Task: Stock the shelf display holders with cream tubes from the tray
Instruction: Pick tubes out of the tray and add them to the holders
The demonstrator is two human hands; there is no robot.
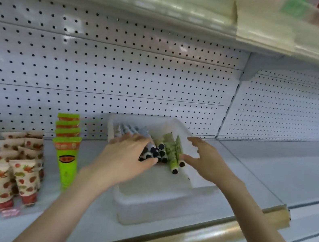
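Mostly, the view is filled by a white pegboard back panel, below which a pale shelf is seen running left to right. The front edge of the shelf is trimmed with a brass-coloured rail. A white plastic tray is set on the shelf just behind that rail, tilted so that its far end is raised against the pegboard.

To the left of the tray, strawberry-print tubes are stood cap-down in two rows, and a row of bright green tubes is stood upright between them and the tray.

Inside the tray, the remaining cream tubes are gathered at the far end, their black caps turned toward the camera; pale green ones are seen on the right and grey-blue ones on the left.

The left hand is laid over the left part of this pile, its fingers and thumb closed round a bunch of the black-capped tubes. The right hand is held above the tray's right side, just beside the pale green tubes, with its fingers spread apart and nothing gripped.
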